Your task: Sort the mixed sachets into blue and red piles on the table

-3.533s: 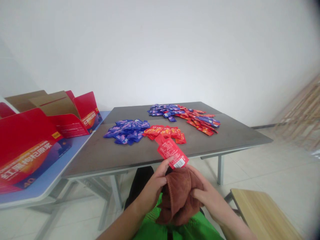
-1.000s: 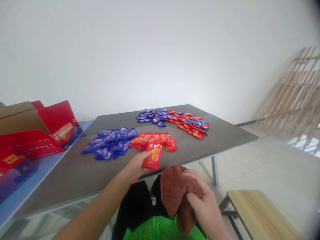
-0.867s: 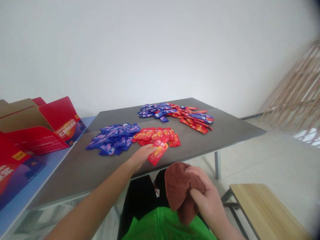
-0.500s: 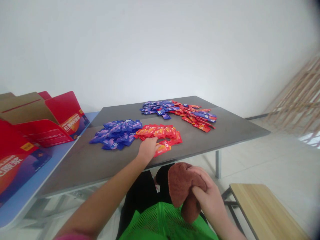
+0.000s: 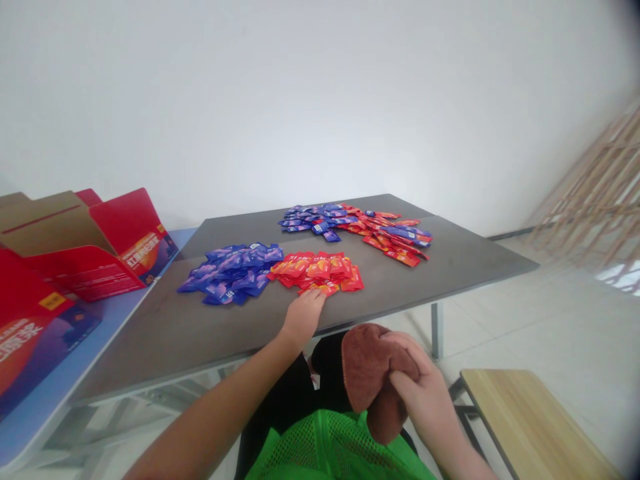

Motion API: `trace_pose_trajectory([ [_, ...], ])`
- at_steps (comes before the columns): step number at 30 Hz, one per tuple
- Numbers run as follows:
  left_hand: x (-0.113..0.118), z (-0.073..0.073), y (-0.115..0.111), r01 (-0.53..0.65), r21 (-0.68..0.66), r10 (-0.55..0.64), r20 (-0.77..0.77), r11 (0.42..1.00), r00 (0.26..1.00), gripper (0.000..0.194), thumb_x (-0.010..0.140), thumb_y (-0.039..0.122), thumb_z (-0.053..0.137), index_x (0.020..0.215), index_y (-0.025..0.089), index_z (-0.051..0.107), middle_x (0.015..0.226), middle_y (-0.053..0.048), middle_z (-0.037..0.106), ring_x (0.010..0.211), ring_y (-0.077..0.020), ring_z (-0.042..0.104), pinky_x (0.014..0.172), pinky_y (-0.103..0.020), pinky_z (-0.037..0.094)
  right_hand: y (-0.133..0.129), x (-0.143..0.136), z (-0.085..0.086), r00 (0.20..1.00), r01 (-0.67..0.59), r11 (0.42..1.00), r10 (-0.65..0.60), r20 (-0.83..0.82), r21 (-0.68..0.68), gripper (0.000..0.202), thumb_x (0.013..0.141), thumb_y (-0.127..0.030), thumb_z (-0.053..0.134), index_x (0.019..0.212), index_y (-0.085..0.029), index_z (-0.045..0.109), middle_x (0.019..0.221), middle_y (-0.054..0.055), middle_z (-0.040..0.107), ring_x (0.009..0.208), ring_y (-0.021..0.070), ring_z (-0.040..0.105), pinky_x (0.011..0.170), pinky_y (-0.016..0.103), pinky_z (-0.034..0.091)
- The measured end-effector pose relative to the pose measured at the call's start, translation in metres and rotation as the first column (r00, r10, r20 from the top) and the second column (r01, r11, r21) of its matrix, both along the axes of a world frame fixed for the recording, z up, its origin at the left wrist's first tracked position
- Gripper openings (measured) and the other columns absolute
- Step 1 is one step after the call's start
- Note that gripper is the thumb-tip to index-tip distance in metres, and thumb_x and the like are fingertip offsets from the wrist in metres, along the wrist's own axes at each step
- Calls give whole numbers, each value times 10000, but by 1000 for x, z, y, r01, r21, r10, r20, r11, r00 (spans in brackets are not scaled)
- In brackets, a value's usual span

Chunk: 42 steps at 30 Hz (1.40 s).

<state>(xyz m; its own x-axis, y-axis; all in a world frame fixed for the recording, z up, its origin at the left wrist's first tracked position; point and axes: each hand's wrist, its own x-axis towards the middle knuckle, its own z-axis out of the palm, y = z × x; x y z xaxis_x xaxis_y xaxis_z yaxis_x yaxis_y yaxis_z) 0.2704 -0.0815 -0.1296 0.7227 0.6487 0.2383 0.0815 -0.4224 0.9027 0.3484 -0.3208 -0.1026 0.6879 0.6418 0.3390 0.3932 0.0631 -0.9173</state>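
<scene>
My left hand rests at the front edge of a pile of red packets, its fingertips on one packet; whether it grips that packet is hard to tell. Beside this pile, on the left, lies a heap of blue-purple packets. In my right hand is a bunched brown cloth, held over my lap in front of the table edge. Farther back on the grey table are more blue packets and a spread of red packets with some blue ones on top.
Open red cardboard boxes stand on a blue table at the left. A wooden stool is at the lower right. Behind the table is a white wall, with a slatted wooden structure at the far right.
The front red packet has shifted up against the red pile, with my left hand moving slightly right along with it. My right hand still holds the cloth, barely moved.
</scene>
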Motion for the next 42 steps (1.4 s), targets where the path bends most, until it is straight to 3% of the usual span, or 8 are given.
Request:
trace_pose_trajectory([
  [6, 9, 31, -12, 17, 55, -22, 88, 998, 996, 231, 810, 233, 650, 1029, 236, 723, 1187, -107, 658, 1246, -292, 492, 1165, -404, 188, 1, 31, 1, 991, 126, 992, -126, -40, -8, 370, 610, -147, 521, 937, -237, 670, 1070, 35, 675, 1082, 263, 591, 1009, 404, 426],
  [13, 65, 72, -26, 485, -36, -465, 231, 874, 855, 987, 697, 279, 788, 1501, 301, 216, 1557, -100, 283, 1369, -306, 377, 1071, -431, 392, 65, 71, 43, 989, 140, 973, -131, -61, 183, 415, 762, -239, 607, 1177, -247, 585, 1220, 53, 628, 1182, 265, 547, 1052, 450, 381],
  [16, 90, 78, -13, 350, -16, -328, 317, 936, 890, 940, 697, 244, 786, 1476, 285, 261, 1508, -95, 372, 1384, -284, 360, 1148, -442, 286, 104, 94, 45, 986, -136, 958, 155, -58, 252, 468, 885, -391, 545, 1334, -272, 492, 1354, 45, 567, 1251, 233, 518, 1035, 405, 418],
  [19, 96, 79, 17, 87, -20, -72, 385, 996, 920, 770, 741, 205, 733, 1413, 290, 367, 1472, -60, 428, 1380, -255, 370, 1172, -421, 246, 125, 139, 32, 986, -41, 999, 40, 164, 6, 430, 974, -424, 360, 1334, -230, 492, 1288, 74, 613, 1127, 210, 608, 922, 370, 497],
  [23, 84, 74, 55, -112, -140, 164, 448, 984, 879, 717, 763, 221, 712, 1396, 298, 385, 1447, -50, 459, 1357, -240, 405, 1164, -400, 265, 125, 204, 3, 743, 507, 778, -175, 647, -372, 298, 944, -315, 432, 1067, -174, 664, 1134, 125, 660, 1028, 235, 621, 880, 359, 483],
  [34, 80, 69, 56, 10, -359, 191, 519, 933, 833, 676, 752, 268, 744, 1355, 296, 439, 1384, -41, 519, 1299, -228, 471, 1107, -358, 358, 119, 237, -22, 526, 706, 515, 77, 847, -486, 235, 893, -77, 446, 894, -108, 680, 937, 161, 684, 913, 262, 627, 737, 324, 428],
  [38, 80, 72, 51, 150, -519, 193, 549, 842, 813, 618, 752, 281, 746, 1312, 300, 486, 1285, -21, 596, 1181, -197, 567, 1023, -319, 437, 113, 236, -7, 474, 738, 511, 73, 878, -441, 253, 900, -79, 434, 847, -122, 677, 910, 132, 705, 882, 252, 645, 701, 308, 418],
  [42, 77, 80, 40, 317, -734, 166, 502, 601, 849, 431, 797, 356, 697, 1193, 231, 582, 1030, -20, 697, 886, -155, 667, 816, -272, 538, 109, 216, 14, 382, 765, 582, -66, 922, -275, 262, 934, -147, 432, 904, -165, 692, 960, 97, 723, 837, 219, 660, 652, 285, 416],
])
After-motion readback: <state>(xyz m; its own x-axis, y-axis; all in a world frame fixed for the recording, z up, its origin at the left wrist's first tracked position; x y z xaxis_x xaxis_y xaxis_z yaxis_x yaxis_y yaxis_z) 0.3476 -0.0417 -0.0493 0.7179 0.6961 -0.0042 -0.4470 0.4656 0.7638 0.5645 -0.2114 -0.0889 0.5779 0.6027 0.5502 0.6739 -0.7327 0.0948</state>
